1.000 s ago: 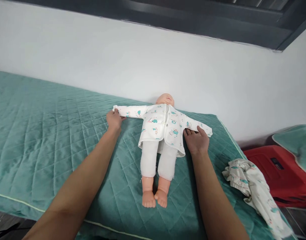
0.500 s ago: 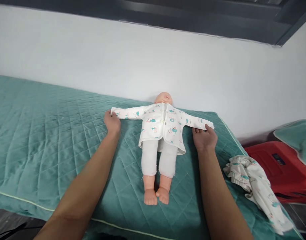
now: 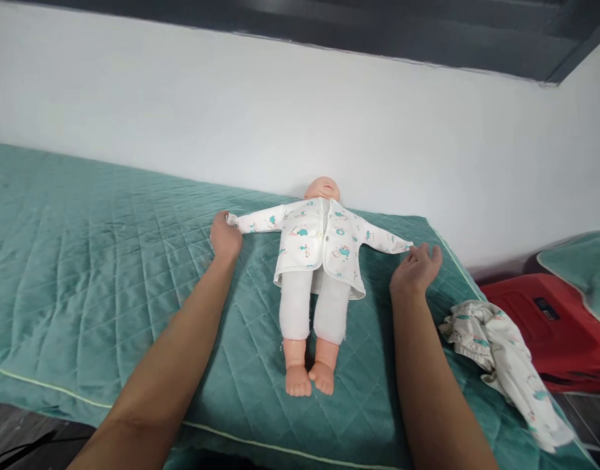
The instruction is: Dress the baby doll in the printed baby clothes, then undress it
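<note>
A baby doll (image 3: 324,189) lies on its back, head toward the wall, its arms inside the sleeves of a white jacket (image 3: 304,238) with small teal prints. The jacket front hangs slightly parted down the middle. Below it show white cloth legs and bare plastic feet. My left hand (image 3: 226,236) is closed on the cuff of the sleeve at left and holds it stretched sideways. My right hand (image 3: 416,269), palm up with fingers apart, is at the cuff of the other sleeve; its fingertips touch or nearly touch the cloth.
A green quilted cover (image 3: 108,274) lies under the doll, against a white wall (image 3: 280,111). To the right, a crumpled printed garment (image 3: 500,352) rests near the cover's edge. Beyond that edge stands a red plastic object (image 3: 520,303) with green fabric (image 3: 578,267) over it.
My right hand has shifted right along the sleeve to its end, and its fingers have spread. The sleeve end looks narrower. My left hand still grips its cuff, slightly farther right.
</note>
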A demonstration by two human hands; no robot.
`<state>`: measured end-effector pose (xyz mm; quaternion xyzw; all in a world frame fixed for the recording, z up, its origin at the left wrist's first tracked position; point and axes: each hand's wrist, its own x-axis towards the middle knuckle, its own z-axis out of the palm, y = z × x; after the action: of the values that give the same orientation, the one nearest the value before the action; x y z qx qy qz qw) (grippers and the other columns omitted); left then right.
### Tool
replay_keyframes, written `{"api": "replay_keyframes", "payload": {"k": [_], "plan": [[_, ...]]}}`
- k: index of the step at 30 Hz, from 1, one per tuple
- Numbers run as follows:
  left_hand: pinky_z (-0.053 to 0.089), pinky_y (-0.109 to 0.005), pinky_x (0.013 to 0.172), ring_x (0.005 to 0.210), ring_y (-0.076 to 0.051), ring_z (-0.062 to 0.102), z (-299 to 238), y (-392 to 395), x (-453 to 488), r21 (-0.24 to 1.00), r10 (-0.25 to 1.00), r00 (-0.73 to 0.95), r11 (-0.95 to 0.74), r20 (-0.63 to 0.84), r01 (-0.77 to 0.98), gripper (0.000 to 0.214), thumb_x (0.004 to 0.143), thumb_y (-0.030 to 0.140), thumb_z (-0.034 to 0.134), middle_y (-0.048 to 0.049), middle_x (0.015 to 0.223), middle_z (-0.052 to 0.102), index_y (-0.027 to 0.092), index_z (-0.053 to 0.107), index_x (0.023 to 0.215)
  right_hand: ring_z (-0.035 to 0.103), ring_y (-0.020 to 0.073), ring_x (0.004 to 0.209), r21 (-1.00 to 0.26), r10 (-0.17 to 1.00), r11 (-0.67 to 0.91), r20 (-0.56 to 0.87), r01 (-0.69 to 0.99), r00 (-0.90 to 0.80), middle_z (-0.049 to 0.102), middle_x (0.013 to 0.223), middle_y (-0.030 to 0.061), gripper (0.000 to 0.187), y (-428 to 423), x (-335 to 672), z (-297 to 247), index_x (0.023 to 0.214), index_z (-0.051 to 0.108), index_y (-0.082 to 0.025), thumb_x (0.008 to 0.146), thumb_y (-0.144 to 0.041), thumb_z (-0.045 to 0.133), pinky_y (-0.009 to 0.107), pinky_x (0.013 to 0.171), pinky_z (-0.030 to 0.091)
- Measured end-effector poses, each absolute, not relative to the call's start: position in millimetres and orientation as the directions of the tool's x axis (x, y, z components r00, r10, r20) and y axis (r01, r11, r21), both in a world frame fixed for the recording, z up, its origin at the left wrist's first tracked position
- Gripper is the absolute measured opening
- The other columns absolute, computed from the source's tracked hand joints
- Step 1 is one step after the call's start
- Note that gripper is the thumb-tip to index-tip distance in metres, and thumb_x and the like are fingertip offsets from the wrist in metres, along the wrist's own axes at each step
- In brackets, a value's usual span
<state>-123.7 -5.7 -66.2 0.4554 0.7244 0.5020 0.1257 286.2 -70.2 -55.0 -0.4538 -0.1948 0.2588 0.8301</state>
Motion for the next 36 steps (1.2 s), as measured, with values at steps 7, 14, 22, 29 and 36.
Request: {"api": "replay_keyframes", "payload": {"k": [7,14,22,29,36], "plan": [[0.029,-0.053,0.124,0.146,-0.03,0.039,-54,-16,-109,0.76,0.736,-0.452,-0.13,0.504,0.636,0.044,0.081,0.001,0.049,-0.017,0.148,0.052,0.014,0.06,0.121,0.034,0.0225,0.152,-0.86,0.663,0.489,0.476,0.146,0.579,0.039,0.161,0.0109,0.076,-90,231,-42,0.147,0.044,-0.021,0.075,-0.024,0.067,0.049,0.128,0.021],[0.039,-0.046,0.118,0.13,-0.023,0.056,-40,-44,-63,0.67,0.697,-0.183,-0.53,0.693,0.52,0.028,0.093,0.018,0.05,-0.0091,0.133,0.065,0.022,0.064,0.117,0.044,0.0244,0.145,-0.906,0.895,0.405,0.421,0.123,0.147,0.052,0.153,0.0045,0.055,-98,190,-35,0.138,0.059,-0.027,0.086,-0.042,0.071,0.049,0.125,0.03],[0.026,-0.052,0.127,0.152,-0.025,0.033,-32,-62,-36,0.626,0.705,0.354,-0.709,0.615,0.324,0.044,0.099,0.043,0.05,-0.0115,0.157,0.048,0.021,0.057,0.137,0.04,0.0222,0.148,-0.871,0.892,0.432,0.451,0.232,0.032,0.046,0.158,0.002,0.052,-103,189,-35,0.138,0.059,-0.03,0.09,-0.043,0.069,0.045,0.128,0.026],[0.019,-0.056,0.128,0.158,-0.028,0.017,-28,-101,-42,0.599,0.697,0.495,-0.71,0.519,0.371,0.06,0.09,0.045,0.065,-0.0114,0.163,0.037,0.022,0.051,0.144,0.023,0.0237,0.156,-0.757,0.846,0.507,0.529,0.412,-0.07,0.027,0.167,0.0049,0.061,-143,180,-44,0.148,0.048,-0.03,0.091,-0.043,0.067,0.049,0.129,0.018],[0.031,-0.055,0.124,0.15,-0.028,0.035,-40,-126,-38,0.517,0.679,0.376,-0.729,0.631,0.449,0.048,0.086,0.021,0.062,-0.0134,0.153,0.05,0.02,0.057,0.134,0.033,0.0242,0.151,-0.707,0.82,0.522,0.569,0.477,-0.056,0.036,0.162,0.0092,0.049,-173,181,-51,0.14,0.053,-0.028,0.093,-0.035,0.064,0.052,0.125,0.026]]}}
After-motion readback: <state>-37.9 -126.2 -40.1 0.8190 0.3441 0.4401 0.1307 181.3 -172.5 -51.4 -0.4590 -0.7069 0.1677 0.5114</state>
